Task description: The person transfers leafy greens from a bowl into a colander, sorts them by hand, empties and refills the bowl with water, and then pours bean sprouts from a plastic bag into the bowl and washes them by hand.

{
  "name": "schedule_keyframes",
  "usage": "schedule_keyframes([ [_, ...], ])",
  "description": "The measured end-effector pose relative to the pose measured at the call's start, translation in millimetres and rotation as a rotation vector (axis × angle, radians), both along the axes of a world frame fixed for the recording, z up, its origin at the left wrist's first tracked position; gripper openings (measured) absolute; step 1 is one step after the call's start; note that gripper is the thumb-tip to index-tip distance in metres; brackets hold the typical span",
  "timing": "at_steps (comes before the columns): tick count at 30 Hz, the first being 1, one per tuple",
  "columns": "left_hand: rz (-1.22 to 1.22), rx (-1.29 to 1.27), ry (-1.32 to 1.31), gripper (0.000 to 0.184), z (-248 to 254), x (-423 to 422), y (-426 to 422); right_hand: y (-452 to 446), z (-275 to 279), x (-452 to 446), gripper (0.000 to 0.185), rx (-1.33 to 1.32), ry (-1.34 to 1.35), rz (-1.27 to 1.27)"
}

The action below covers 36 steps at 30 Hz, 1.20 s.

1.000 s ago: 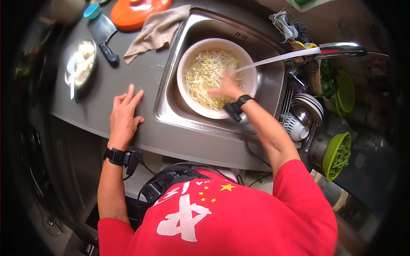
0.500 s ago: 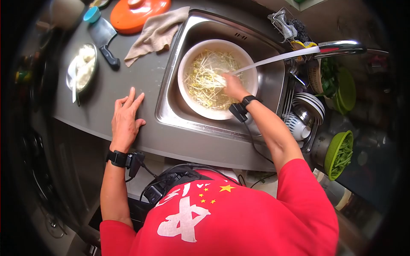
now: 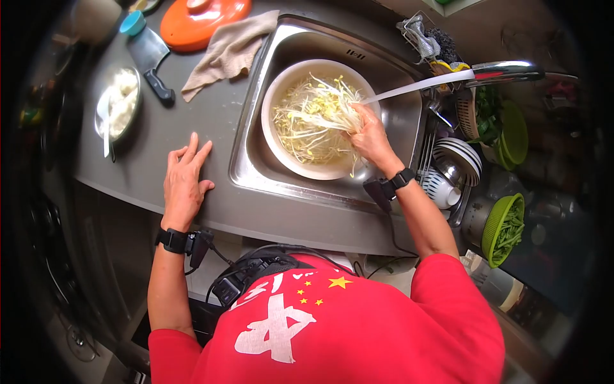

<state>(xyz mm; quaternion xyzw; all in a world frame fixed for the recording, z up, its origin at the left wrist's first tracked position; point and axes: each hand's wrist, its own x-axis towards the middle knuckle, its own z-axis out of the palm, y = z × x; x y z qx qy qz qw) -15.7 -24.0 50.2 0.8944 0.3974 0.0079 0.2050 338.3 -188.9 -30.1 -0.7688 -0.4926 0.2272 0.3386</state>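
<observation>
A white basin (image 3: 274,96) stands in the steel sink (image 3: 248,168), with bean sprouts (image 3: 313,118) in water inside it. My right hand (image 3: 371,137) grips a bunch of the sprouts over the basin's right side, some strands hanging toward the rim. From the faucet (image 3: 505,70), a white stream of water (image 3: 422,84) runs down into the basin near that hand. My left hand (image 3: 184,182) lies flat on the grey counter (image 3: 153,160) left of the sink, fingers spread, holding nothing.
Left on the counter are a bowl of white food (image 3: 120,102), a cleaver (image 3: 151,57), an orange lid (image 3: 192,29) and a beige cloth (image 3: 227,54). A rack of bowls (image 3: 457,163) and a green basket of green beans (image 3: 505,233) stand to the right.
My right hand has risen from the water and moved right, lifting a bunch of bean sprouts. My left hand stays on the counter.
</observation>
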Motion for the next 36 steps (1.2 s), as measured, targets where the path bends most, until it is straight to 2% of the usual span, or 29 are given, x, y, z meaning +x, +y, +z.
schedule_keyframes([
  [2,-0.001,0.006,0.001,0.088,-1,0,-1,1,-10,0,0.067,0.001,-0.056,-0.027],
  [5,-0.005,0.009,0.006,0.088,-2,-1,0,-4,-37,3,0.076,-0.198,-0.129,0.013],
  [8,0.001,-0.003,-0.002,0.089,-2,-2,0,-6,-30,13,0.079,-0.366,-0.039,0.081],
  [9,0.004,-0.010,0.000,0.090,-3,-3,0,-8,-30,9,0.057,-0.255,-0.178,0.021],
  [11,0.005,-0.025,-0.004,0.094,-4,-2,1,-5,-24,15,0.038,-0.293,0.007,-0.083],
  [12,0.002,-0.024,-0.002,0.094,-5,-3,1,0,-20,17,0.028,-0.309,0.098,-0.134],
  [15,0.002,-0.016,0.007,0.094,-6,-3,1,17,-41,16,0.011,0.017,-0.055,-0.078],
  [18,-0.003,-0.003,0.018,0.093,-3,-1,0,32,-43,16,0.012,-0.154,0.317,-0.264],
  [21,-0.008,0.011,0.009,0.090,-4,-2,1,16,-50,31,0.012,-0.128,0.482,-0.368],
  [23,-0.005,0.009,0.003,0.089,-5,-2,1,2,-30,44,0.018,-0.068,0.253,-0.547],
  [25,0.002,-0.008,0.006,0.093,-6,-3,1,-28,-31,90,0.031,0.020,-0.011,-0.539],
  [26,0.005,-0.015,0.006,0.095,-6,-3,2,-35,-22,107,0.034,-0.020,0.046,-0.704],
  [28,0.004,-0.001,0.000,0.091,-5,-2,1,-48,15,131,0.045,0.010,0.032,-0.763],
  [30,0.003,0.005,0.002,0.089,-3,-1,1,-53,44,138,0.046,-0.179,-0.014,-0.709],
  [33,0.002,0.003,0.005,0.090,-3,-2,1,-65,51,159,0.048,-0.235,-0.127,-0.479],
  [34,-0.002,0.005,0.004,0.090,-3,-2,1,-68,53,164,0.048,-0.231,0.007,-0.512],
  [36,-0.007,0.003,0.005,0.090,-4,-1,-1,-68,52,165,0.047,-0.213,0.048,-0.562],
])
